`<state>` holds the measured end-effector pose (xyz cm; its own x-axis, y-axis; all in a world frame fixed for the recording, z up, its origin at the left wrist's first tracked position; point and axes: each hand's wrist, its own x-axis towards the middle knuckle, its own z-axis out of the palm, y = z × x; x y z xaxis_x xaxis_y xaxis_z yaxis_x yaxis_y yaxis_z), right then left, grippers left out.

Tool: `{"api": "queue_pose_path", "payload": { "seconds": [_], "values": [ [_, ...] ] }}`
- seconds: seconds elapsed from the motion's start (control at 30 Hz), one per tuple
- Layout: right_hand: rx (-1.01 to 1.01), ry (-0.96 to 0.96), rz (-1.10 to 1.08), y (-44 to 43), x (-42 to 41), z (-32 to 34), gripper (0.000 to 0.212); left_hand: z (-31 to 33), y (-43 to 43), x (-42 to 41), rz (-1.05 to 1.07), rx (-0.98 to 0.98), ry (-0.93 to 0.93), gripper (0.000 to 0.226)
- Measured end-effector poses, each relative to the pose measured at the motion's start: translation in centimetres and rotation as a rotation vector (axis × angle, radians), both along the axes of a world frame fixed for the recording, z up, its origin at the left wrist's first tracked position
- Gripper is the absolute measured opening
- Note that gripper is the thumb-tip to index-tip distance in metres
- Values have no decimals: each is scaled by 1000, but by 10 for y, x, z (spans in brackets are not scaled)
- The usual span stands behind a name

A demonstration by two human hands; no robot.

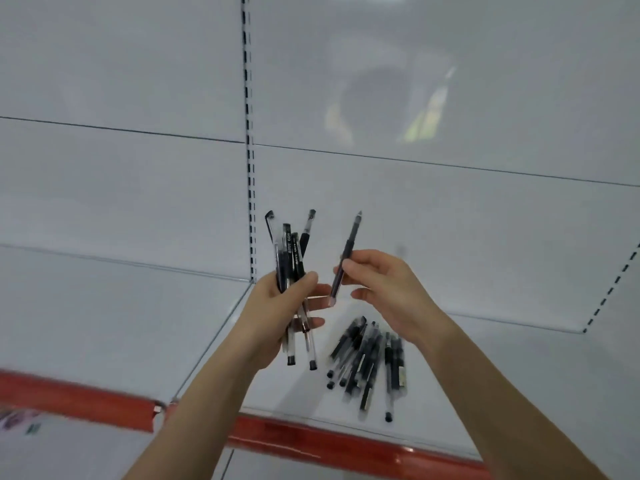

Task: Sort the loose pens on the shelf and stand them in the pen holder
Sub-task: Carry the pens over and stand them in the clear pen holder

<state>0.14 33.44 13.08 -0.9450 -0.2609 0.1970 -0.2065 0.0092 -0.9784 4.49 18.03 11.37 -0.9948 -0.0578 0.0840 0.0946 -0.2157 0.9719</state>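
Observation:
My left hand (277,306) grips a bundle of several black pens (291,258), held upright above the white shelf (121,323). My right hand (381,282) pinches a single black pen (346,258) between thumb and fingers, its tip slanting up to the right, just beside the bundle. A loose pile of several black pens (370,358) lies on the shelf below my right wrist. No pen holder is in view.
The shelf's front edge carries a red price strip (329,441). A slotted upright (249,168) divides the white back panels. A second slotted upright (613,289) runs along the right side.

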Motion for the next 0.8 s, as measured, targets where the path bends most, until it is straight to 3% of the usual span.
{"api": "queue_pose_path", "payload": {
  "seconds": [0.27,0.4,0.6,0.8],
  "values": [
    [-53,25,437,-110,49,15,9,6,-66,101,410,-97,80,10],
    [-141,6,489,-176,73,24,14,3,-111,145,571,-115,66,10],
    [-111,41,623,-280,108,24,4,1,-195,200,758,-119,18,15],
    [-116,53,700,-391,146,21,5,-6,-301,250,910,-180,3,5]
  ]
}}
